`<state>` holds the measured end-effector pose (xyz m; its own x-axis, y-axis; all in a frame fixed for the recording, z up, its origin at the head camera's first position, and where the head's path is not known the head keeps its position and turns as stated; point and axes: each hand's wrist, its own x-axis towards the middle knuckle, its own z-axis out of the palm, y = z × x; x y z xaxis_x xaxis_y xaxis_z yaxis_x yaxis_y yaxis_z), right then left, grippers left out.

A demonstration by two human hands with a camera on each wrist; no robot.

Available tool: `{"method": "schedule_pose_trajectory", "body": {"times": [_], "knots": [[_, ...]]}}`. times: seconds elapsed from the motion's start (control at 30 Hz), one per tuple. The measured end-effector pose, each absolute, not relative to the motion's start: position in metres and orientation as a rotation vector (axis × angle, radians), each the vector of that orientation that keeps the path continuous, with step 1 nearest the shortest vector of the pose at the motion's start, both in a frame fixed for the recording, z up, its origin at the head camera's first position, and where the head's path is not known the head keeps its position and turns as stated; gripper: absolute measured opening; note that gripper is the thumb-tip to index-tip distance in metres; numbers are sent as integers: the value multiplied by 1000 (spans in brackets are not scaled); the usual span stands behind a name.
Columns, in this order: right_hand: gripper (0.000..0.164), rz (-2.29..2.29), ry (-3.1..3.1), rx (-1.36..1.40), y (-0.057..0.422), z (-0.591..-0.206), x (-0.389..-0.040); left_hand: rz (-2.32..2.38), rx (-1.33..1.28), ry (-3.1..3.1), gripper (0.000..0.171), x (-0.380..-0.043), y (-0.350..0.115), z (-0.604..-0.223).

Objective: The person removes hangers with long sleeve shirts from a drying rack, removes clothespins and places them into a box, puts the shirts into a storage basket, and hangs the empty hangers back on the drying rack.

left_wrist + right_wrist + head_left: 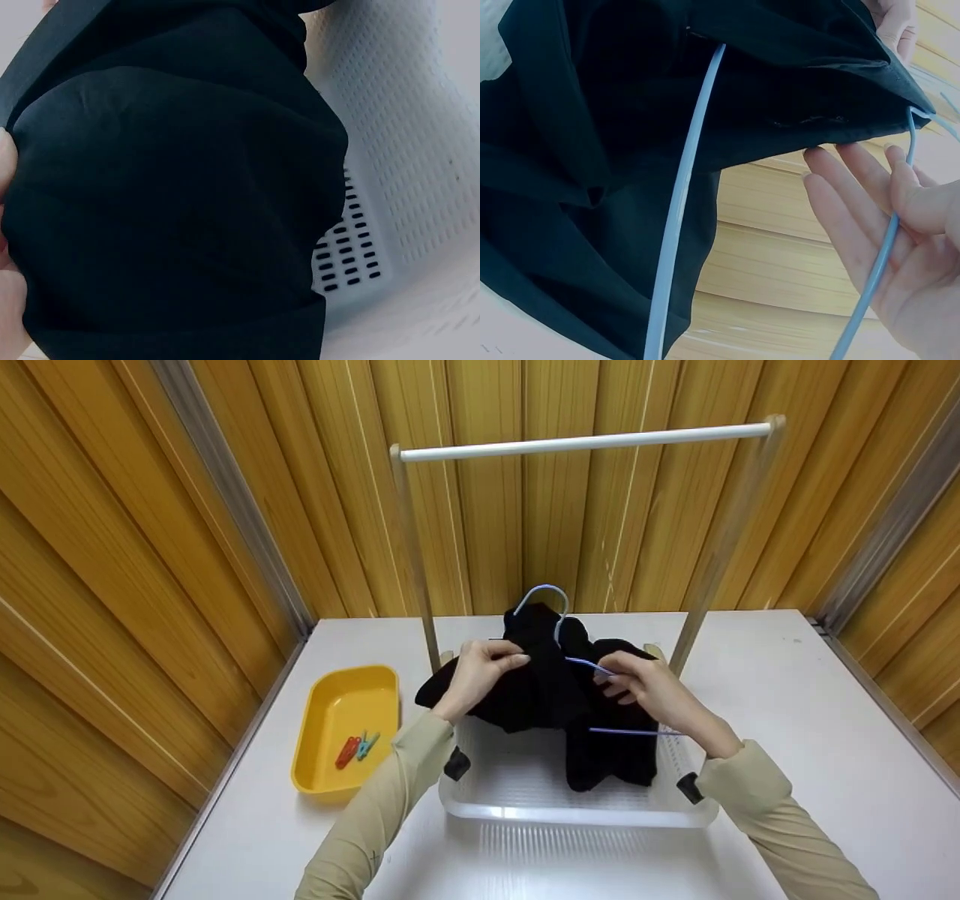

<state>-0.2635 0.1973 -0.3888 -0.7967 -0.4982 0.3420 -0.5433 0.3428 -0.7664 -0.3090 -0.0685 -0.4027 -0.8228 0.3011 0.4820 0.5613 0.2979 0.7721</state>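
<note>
A black garment [551, 686] is held bunched up over the white basket, part of it hanging down inside. My left hand [478, 671] pinches the cloth between thumb and fingers near the hanger's neck. A light blue wire hanger [676, 202] is partly inside the garment, its hook standing up above the cloth. On the hanger's right shoulder, my right hand [652, 690] holds the wire under its thumb, as the right wrist view shows. The hanger's left side is hidden by cloth. Garment fabric [165, 195] fills most of the left wrist view.
The white plastic basket [585, 816] stands under the hands. Behind it rises a rack with a white rail [585, 442] on two posts. To the left, a yellow tray [309, 735] holds red and teal clothespins [364, 746]. Wood-patterned walls [487, 510] enclose the white table [810, 720].
</note>
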Motion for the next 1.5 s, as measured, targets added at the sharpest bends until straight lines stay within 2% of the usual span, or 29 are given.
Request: {"method": "schedule_pose_trajectory", "body": {"times": [0.23,0.63,0.93,1.27,1.5], "knots": [[17,1474,-2525,967,202,-396,-270,-1562,-784,-2266,10,-307,-67,-401],[18,1502,-2463,947,208,-394,-270,-1513,-694,-2147,14,-308,-71,-402],[20,1488,-2417,922,213,-371,-251,-1528,-606,-2091,14,-311,-80,-395],[25,1436,-2345,887,236,-382,-262,-1511,-439,-1988,10,-320,-91,-393],[25,1414,-2278,886,238,-364,-248,-1524,-364,-1967,9,-323,-99,-394]]}}
